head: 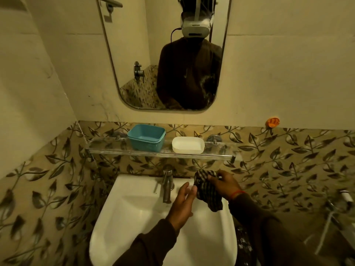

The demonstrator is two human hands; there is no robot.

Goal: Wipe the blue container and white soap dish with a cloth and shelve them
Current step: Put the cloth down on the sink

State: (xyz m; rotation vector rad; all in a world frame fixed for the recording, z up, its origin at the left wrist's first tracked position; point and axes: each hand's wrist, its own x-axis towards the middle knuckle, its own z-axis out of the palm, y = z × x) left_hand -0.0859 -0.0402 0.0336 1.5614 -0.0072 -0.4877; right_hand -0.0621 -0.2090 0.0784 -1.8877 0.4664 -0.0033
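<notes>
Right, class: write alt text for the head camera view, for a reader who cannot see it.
Over a white sink, a person's right hand holds a checked cloth; the left hand is open beside it. Above, a blue container and white soap dish sit on a glass shelf.

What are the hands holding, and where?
The right hand pinches the checked cloth by its top edge, so it dangles. The left hand is open and holds nothing.

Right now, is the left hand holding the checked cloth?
No, the right hand grips the checked cloth over the sink, while the left hand is open and empty beside it.
</notes>
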